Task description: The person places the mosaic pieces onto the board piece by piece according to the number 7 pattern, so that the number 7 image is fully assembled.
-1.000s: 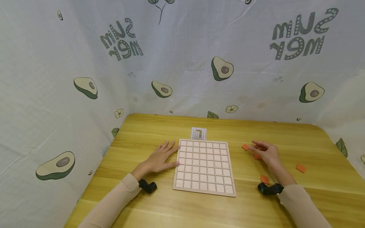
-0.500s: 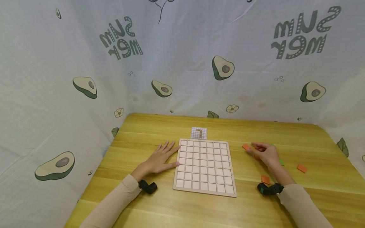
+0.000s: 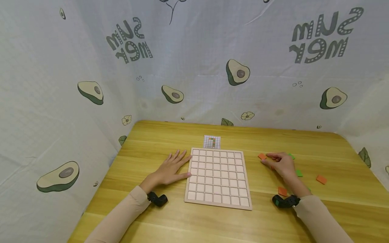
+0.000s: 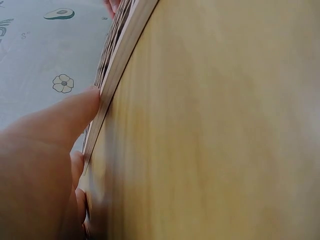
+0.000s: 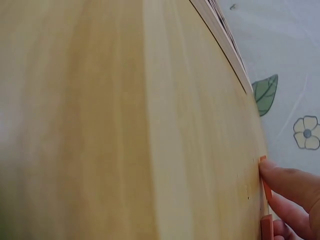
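My left hand (image 3: 170,170) lies spread on the table, its thumb and a fingertip against the left edge of a pale wooden grid board (image 3: 217,177). In the left wrist view the thumb (image 4: 75,112) meets the board's side. To the right of the board, my right hand (image 3: 284,165) pinches a small square orange tile (image 3: 262,156) between thumb and forefinger, low at the table. The right wrist view shows this tile (image 5: 265,180) edge-on between two fingertips. A second orange tile (image 5: 267,227) sits close under the hand, mostly hidden from above.
Behind the board lies a small printed card (image 3: 211,142) with a coloured grid pattern. Around the right forearm are green tiles (image 3: 299,173) and orange tiles (image 3: 321,179), one orange tile (image 3: 282,191) near the wrist strap. A patterned cloth (image 3: 194,67) hangs behind the table.
My right hand has shifted slightly, its thumb and forefinger closing at the orange tile. Green tiles that it hid now show beside it. The left hand and board stay put.
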Demonstrator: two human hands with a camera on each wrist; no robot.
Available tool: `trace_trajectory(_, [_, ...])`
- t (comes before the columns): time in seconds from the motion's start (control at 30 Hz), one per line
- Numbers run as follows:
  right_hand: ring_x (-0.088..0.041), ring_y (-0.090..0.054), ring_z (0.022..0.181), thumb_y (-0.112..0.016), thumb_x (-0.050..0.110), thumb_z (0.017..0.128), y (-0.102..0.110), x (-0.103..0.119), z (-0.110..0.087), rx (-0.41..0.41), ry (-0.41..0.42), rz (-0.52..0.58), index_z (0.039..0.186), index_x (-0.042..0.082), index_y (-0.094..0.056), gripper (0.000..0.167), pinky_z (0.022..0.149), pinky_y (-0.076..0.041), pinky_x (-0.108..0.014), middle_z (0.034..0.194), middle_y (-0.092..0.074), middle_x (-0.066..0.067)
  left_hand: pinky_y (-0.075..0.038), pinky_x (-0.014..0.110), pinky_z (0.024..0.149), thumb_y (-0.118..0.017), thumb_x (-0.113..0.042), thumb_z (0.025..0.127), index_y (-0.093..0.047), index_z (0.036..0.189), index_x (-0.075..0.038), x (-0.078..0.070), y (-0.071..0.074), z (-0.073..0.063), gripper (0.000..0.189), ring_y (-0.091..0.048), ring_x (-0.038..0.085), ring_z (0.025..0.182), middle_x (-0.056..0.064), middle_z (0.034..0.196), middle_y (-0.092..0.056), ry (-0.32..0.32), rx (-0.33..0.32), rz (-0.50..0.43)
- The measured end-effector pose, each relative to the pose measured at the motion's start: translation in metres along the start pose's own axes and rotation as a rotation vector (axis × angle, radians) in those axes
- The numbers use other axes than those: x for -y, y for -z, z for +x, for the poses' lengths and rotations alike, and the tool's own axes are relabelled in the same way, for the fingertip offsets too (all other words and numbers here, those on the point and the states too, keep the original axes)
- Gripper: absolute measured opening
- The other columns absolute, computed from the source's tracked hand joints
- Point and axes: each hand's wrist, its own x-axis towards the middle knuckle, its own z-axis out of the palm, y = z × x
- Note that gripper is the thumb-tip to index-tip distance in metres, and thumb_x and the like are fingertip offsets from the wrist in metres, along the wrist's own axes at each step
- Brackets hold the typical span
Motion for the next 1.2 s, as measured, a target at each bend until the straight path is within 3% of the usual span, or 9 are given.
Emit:
trace_trajectory(0.37, [-0.023,-0.046,0.088,-0.079,0.03,0.089,-0.0037,-0.0028,0.0009,-0.013,-0.004,0.007,0.117,-0.009,-0.069,0.049,0.065,-0.041,-0.025,0.109,-0.054,-0.02,0.003,0.052,0.12,-0.04,-0.064,0.1,-0.014,0.162,-0.025,0.0007,-0.0004,-0.0008,0.078,0.002,0.03,0.152,0.007,0.166,-0.004,-0.003,0.001,0.0])
trace_trajectory(0.87, [-0.026,-0.049,0.083,-0.075,0.02,0.092,-0.0068,-0.0091,0.0028,-0.039,0.146,-0.033,0.106,-0.012,-0.07,0.036,0.065,-0.041,-0.027,0.095,-0.056,-0.018,0.002,0.053,0.12,-0.042,-0.062,0.1,-0.016,0.162,-0.023,-0.002,0.0004,-0.0009,0.078,0.002,0.031,0.152,0.009,0.166,-0.006,-0.013,-0.016,-0.007])
trace_trajectory(1.2, [-0.023,-0.048,0.08,-0.071,0.021,0.095,-0.006,-0.0049,0.0003,-0.014,0.145,0.001,0.11,-0.015,-0.067,0.039,0.061,-0.04,-0.024,0.095,-0.056,-0.019,0.002,0.053,0.12,-0.04,-0.063,0.1,-0.015,0.162,-0.024,-0.0001,-0.0013,-0.0009,0.078,0.002,0.031,0.152,0.008,0.166,-0.005,-0.009,-0.01,-0.002])
